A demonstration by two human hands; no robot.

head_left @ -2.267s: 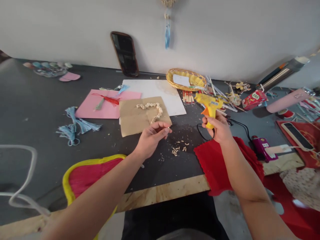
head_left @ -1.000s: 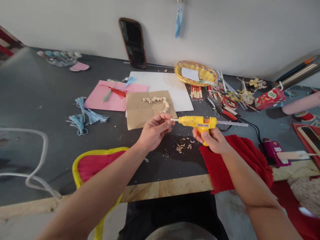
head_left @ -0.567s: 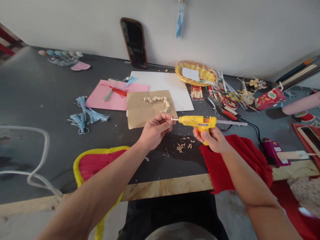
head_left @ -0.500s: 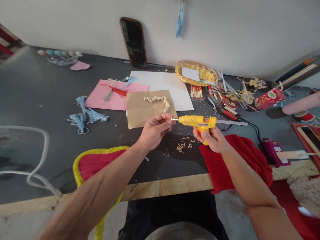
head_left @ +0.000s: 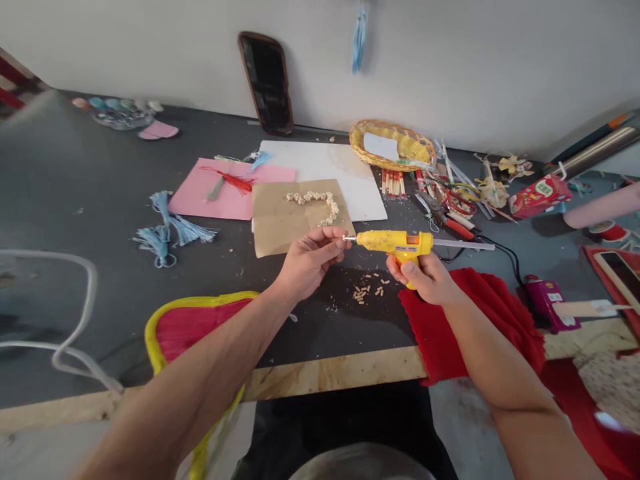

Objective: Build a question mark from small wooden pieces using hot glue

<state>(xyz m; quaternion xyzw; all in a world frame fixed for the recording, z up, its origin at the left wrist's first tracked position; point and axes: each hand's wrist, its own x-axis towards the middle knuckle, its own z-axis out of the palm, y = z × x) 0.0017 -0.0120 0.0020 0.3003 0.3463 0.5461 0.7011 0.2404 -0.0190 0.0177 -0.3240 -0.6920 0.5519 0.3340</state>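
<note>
My right hand [head_left: 425,277] is closed round the handle of a yellow hot glue gun [head_left: 390,243], whose metal nozzle points left. A clear glue stick [head_left: 463,245] juts from its back end. At the nozzle tip, my left hand [head_left: 317,257] pinches a tiny pale piece, mostly hidden by the fingertips. Behind that hand lies a brown paper sheet [head_left: 275,223] with a curved row of small beige pieces [head_left: 330,207] on it. Several short tan pieces [head_left: 361,293] are scattered on the dark tabletop below the glue gun.
A wicker basket [head_left: 425,155], pliers [head_left: 453,223] and a red drink carton [head_left: 537,197] stand back right. Red cloth [head_left: 480,320] lies under my right forearm. Pink paper [head_left: 187,200] and blue tassels [head_left: 157,243] are left. A phone [head_left: 267,83] leans against the wall.
Both hands and the glue gun stay almost exactly where they were, nozzle still at the left fingertips. The whole view has shifted very slightly.
</note>
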